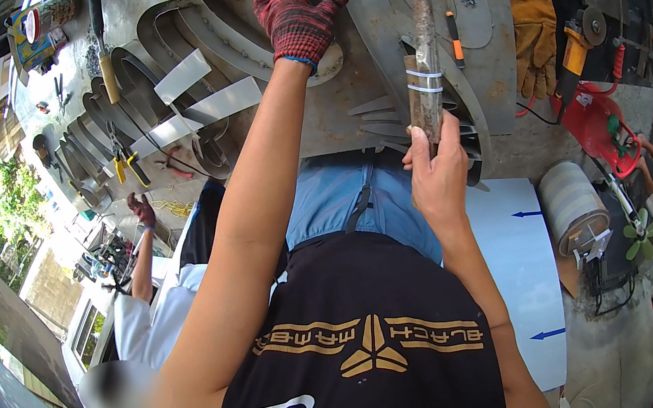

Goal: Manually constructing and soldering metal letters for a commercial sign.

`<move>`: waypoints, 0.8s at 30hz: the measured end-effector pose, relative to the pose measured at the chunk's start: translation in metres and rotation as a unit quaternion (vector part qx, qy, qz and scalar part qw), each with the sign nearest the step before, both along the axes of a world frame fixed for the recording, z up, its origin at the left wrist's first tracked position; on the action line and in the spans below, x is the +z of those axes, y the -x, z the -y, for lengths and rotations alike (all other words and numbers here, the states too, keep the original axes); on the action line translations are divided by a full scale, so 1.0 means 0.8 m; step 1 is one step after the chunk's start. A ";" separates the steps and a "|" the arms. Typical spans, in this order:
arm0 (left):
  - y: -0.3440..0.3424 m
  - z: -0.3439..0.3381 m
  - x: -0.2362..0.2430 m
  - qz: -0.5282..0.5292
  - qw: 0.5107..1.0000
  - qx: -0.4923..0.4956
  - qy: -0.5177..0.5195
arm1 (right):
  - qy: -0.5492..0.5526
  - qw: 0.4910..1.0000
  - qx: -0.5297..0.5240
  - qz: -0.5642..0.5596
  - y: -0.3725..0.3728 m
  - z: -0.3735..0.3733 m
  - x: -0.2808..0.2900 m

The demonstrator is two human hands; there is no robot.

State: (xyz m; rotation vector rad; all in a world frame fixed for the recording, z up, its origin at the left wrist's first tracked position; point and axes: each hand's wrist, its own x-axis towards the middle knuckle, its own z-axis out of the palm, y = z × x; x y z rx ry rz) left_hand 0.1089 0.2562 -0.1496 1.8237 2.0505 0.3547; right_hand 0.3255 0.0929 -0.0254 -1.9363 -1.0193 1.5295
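My left hand, in a red and black knitted glove, spreads its fingers over a rounded loop of bent metal strip. Whether it presses on the metal or hovers just above, I cannot tell. In my bare right hand is the lower end of a rough wooden stick, with a second piece bound to it by white ties. The stick runs up past the top edge, so its far end is hidden. Under it, thin metal strips fan out on the grey metal worktable.
More bent strips and flat pale pieces lie at left, near a hammer and pliers. Rightward are an orange-black cutter, leather gloves, an angle grinder and a red fan. Other people work on both sides.
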 end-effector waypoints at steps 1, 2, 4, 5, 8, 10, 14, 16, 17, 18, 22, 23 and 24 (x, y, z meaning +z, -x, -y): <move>0.000 -0.001 -0.001 0.001 1.000 0.007 0.004 | -0.006 1.000 -0.017 -0.022 -0.008 -0.003 0.008; -0.001 -0.002 -0.001 0.002 1.000 0.015 0.008 | -0.021 0.999 -0.039 -0.032 -0.015 -0.007 0.013; -0.001 0.000 -0.001 -0.008 1.000 0.008 -0.018 | -0.046 0.996 -0.068 -0.033 -0.039 -0.017 0.024; -0.002 0.000 0.000 -0.031 0.999 0.001 -0.027 | -0.068 0.994 -0.082 -0.030 -0.052 -0.022 0.027; 0.000 0.002 0.006 0.024 1.000 0.014 0.002 | -0.116 0.986 -0.115 0.015 -0.102 -0.039 0.031; 0.001 -0.002 0.006 -0.028 0.999 -0.029 -0.007 | -0.132 0.981 -0.118 0.085 -0.152 -0.051 0.026; -0.001 -0.007 0.007 -0.038 0.997 -0.008 0.062 | -0.205 0.943 -0.164 0.206 -0.268 -0.070 0.001; -0.005 -0.005 0.009 0.008 0.999 0.010 0.049 | -0.233 0.876 -0.109 0.408 -0.332 -0.080 -0.014; -0.005 -0.004 0.010 -0.010 0.998 0.029 0.046 | -0.225 0.869 -0.129 0.422 -0.361 -0.085 -0.024; -0.005 -0.002 0.011 0.017 0.998 0.034 0.049 | -0.218 0.863 -0.150 0.431 -0.390 -0.090 -0.035; -0.005 0.000 0.011 0.025 0.997 0.062 0.043 | -0.198 0.852 -0.129 0.468 -0.500 -0.131 -0.091; -0.005 0.000 0.011 0.015 0.997 0.059 0.039 | -0.225 0.842 -0.141 0.469 -0.521 -0.148 -0.110; -0.005 0.000 0.010 -0.005 0.998 0.056 0.036 | -0.234 0.839 -0.141 0.470 -0.541 -0.169 -0.130</move>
